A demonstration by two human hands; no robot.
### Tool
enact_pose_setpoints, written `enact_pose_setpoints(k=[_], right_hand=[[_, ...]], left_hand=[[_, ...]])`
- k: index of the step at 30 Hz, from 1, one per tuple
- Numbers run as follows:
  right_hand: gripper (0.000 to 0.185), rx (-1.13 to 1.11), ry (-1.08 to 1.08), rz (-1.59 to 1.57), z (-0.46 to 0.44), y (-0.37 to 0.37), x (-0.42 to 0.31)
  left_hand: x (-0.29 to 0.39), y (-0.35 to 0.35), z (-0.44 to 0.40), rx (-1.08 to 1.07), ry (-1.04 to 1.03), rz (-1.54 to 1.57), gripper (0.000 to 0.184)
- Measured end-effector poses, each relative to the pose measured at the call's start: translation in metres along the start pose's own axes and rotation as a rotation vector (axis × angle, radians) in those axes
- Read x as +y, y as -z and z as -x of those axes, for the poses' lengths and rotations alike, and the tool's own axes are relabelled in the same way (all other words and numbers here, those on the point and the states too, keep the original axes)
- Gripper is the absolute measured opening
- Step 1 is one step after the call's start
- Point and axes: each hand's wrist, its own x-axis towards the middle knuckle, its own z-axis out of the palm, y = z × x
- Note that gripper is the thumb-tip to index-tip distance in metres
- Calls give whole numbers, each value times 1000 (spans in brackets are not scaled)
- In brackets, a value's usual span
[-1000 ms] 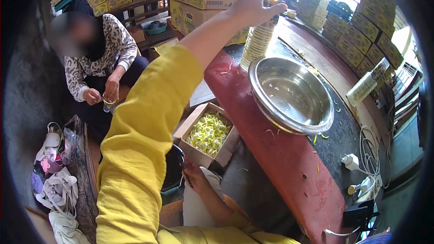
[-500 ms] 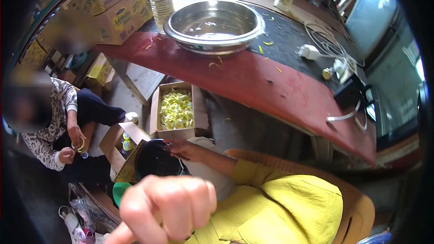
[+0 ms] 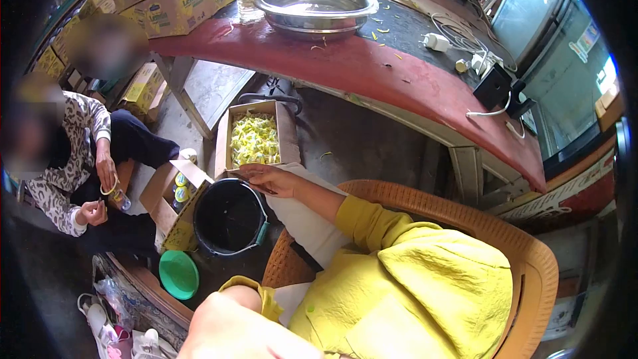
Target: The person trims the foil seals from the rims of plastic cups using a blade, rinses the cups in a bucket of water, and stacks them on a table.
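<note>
At eight o'clock, the black bucket (image 3: 224,218) looks light and stiff, best lifted by its turquoise grip (image 3: 263,233). At seven, the left hand (image 3: 242,332) is blurred; near the bucket's rim, the right hand (image 3: 269,181) has bent fingers. I cannot tell what either pinches. The red-edged desk (image 3: 399,80) lies at one, its basin (image 3: 314,24) at twelve.

At 12 o'clock the basin (image 3: 312,24) is glossy, smooth metal. At 8 o'clock the bucket (image 3: 224,226) looks like dark, smooth plastic; at 4, the chair (image 3: 539,269) has a rough, woven-looking texture; at 5, the shirt (image 3: 432,286) is matt, creased cloth.
</note>
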Motion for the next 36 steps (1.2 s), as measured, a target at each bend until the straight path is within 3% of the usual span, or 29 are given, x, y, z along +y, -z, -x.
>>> enact_pose_setpoints(k=[3, 4, 5, 7, 9, 12, 15, 18, 20, 22, 25, 29, 33, 34, 36], right_hand=[[47, 6, 4, -21, 4, 1, -3], [47, 2, 3, -21, 5, -4, -5], [47, -5, 2, -22, 5, -7, -5], [45, 19, 1, 6, -2, -3, 1], [45, 44, -11, 46, -3, -9, 1], [51, -74, -85, 117, -15, -8, 7], [53, 94, -170, 403, -28, -16, 19], [55, 71, -145, 663, -56, -8, 36], [55, 33, -118, 874, -70, 1, 55], [52, -9, -76, 1085, -81, 5, 68], [46, -169, -4, 1552, -92, 4, 82], [43, -218, -196, 1720, -104, 1, 103], [45, -237, -284, 1788, -105, 2, 116], [46, -233, -351, 1750, -105, -5, 114], [44, -228, -338, 1773, -103, -13, 116]], left_hand=[[21, 7, 28, -13, 115, -188, 21], [25, 13, 48, 28, 124, -230, 28], [39, 26, 68, -16, 199, -343, 35], [61, 43, 115, 89, 400, -498, 50], [83, 38, 141, 333, 709, -829, 50], [102, 63, 223, 780, 865, -875, 54], [107, 102, 303, 1241, 662, -665, 52], [101, 129, 339, 1739, 243, -393, 29], [112, 153, 369, 1804, 75, -318, 14], [119, 168, 379, 1927, -133, -339, 12], [127, 186, 414, 2001, -159, -360, 11], [127, 208, 445, 2180, -140, -431, 13], [133, 223, 472, 2350, 222, -718, 17], [134, 228, 487, 2417, 314, -823, 20], [127, 246, 526, 2394, 367, -1533, 21]])
